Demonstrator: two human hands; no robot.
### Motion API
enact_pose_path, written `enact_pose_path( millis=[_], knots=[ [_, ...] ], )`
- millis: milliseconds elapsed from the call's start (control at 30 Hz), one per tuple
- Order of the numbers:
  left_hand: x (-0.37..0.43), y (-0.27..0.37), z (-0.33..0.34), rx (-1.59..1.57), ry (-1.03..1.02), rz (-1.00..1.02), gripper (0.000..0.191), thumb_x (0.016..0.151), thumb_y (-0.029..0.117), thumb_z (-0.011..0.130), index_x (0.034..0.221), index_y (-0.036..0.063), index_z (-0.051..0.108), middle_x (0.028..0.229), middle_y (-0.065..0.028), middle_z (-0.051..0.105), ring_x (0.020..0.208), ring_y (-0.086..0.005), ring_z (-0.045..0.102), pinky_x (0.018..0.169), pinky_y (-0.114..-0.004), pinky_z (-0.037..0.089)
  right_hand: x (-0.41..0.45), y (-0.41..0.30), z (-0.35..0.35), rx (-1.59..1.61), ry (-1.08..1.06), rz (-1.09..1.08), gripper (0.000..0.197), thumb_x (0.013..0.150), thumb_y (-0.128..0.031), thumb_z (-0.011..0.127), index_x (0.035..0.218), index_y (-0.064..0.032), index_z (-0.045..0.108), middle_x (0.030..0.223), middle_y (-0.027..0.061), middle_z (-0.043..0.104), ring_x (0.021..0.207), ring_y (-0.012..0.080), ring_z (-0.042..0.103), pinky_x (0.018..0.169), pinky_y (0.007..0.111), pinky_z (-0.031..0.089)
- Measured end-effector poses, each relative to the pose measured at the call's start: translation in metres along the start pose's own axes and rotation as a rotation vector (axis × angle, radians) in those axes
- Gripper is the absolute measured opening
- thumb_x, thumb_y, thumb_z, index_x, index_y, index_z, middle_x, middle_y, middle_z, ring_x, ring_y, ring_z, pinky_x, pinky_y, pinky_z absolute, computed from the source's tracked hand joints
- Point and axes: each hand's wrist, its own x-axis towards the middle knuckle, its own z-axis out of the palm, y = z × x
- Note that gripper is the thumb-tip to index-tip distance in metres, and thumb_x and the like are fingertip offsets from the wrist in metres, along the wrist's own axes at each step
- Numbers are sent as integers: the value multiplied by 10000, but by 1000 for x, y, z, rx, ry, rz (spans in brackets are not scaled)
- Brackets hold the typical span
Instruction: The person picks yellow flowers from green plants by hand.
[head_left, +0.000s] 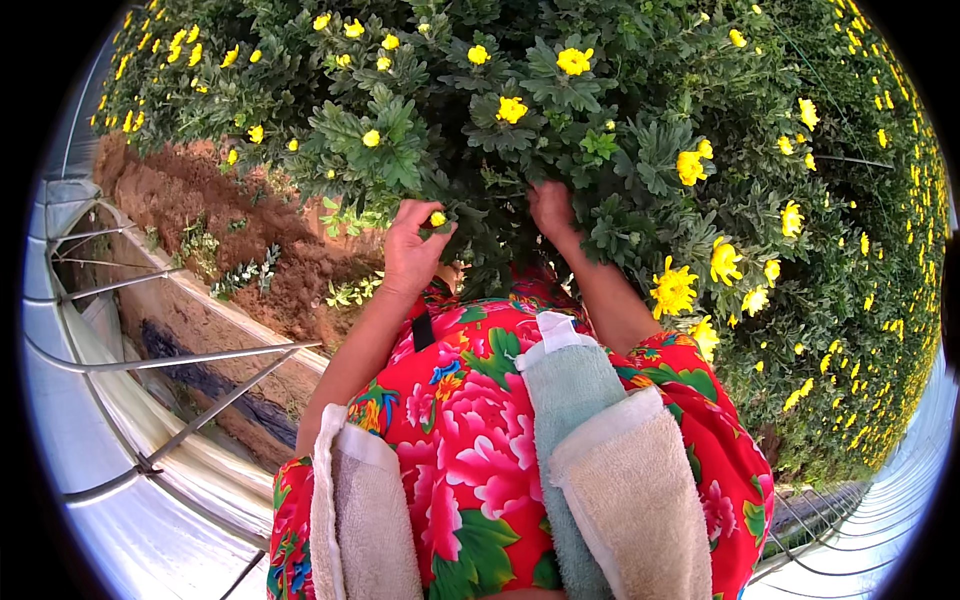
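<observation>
Dense chrysanthemum plants with dark green lobed leaves and yellow blooms stand before me. My left hand is at the near edge of the foliage, its thumb and fingers around a small yellow flower bud. My right hand reaches in among the stems, its fingertips hidden by leaves; whether it grips anything does not show. Above the hands are an open yellow bloom and a smaller round bud. Larger yellow blooms hang beside my right forearm.
At the left lie reddish-brown soil, a low pale ledge and metal greenhouse tubes with plastic sheeting. Flowering plants stretch along the right. Towels hang over my red floral garment.
</observation>
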Motion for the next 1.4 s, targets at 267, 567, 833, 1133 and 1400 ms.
enact_pose_path(
  millis=[267,567,833,1133,1400],
  knots=[
    [37,14,6,226,-59,148,289,751,124,751,998,33,632,997,-119,601,939,-298,585,820,-354,474,-56,10,-42,740,487,350,261,832,-18,667,1089,-8,623,968,105,677,788,188,619,696,317,485],
    [77,78,39,264,-285,417,213,820,186,685,965,38,634,997,-105,629,978,-311,557,851,-382,449,28,5,-58,763,580,181,316,803,-18,672,1117,-30,637,1042,58,671,914,176,617,838,311,480],
    [95,103,94,613,-486,205,433,801,202,711,1201,82,599,976,-101,659,884,-294,626,765,-384,499,26,7,-87,1275,-221,488,116,824,-129,610,920,-63,623,815,32,642,643,118,565,650,290,458],
    [86,81,114,335,-460,186,156,824,153,688,879,10,662,811,-145,631,729,-297,616,664,-355,475,28,47,-44,585,87,625,307,815,-204,737,1046,-14,668,847,75,679,740,209,636,692,351,501],
    [72,85,100,391,-451,167,143,825,156,675,883,27,653,818,-144,627,752,-335,617,664,-386,477,46,30,-42,956,-152,259,357,745,-153,765,1064,-24,671,873,53,671,789,180,608,755,342,499]
  ],
)
